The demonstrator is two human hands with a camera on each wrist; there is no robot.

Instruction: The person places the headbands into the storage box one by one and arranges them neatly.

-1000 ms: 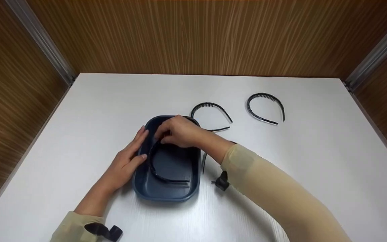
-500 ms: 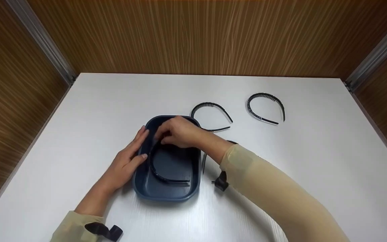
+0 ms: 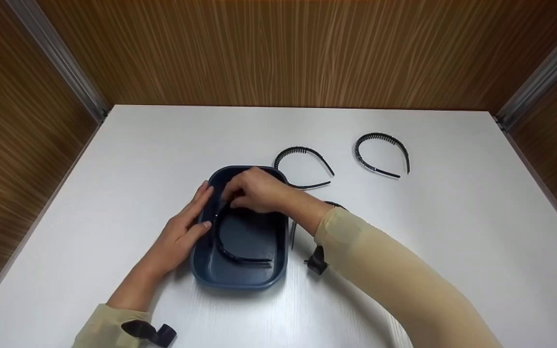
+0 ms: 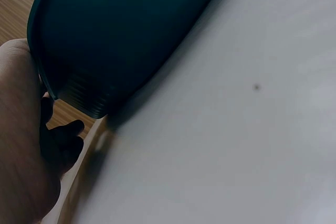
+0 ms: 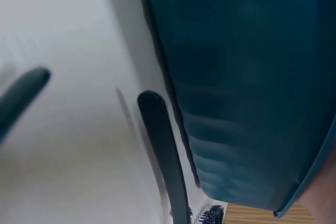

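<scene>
While lowering a headband [image 3: 232, 241] into the tray [image 3: 201, 263], clenches right hand [image 3: 254, 189] around the band's upper arc, over the tray's far end; rests left hand [image 3: 184, 227] flat, fingers straight, against the tray's left wall. Lies mostly inside the tray already, tips near its floor. Judged: placing step, nearly done. Calls next for letting go, then reaching right of the tray for another band [image 3: 302, 166], beyond it a third [image 3: 382, 154], all on the bench [image 3: 452, 232].

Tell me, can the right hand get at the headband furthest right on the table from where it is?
Probably yes: the far-right headband lies alone on bare table, but the right hand now holds another headband.
</scene>
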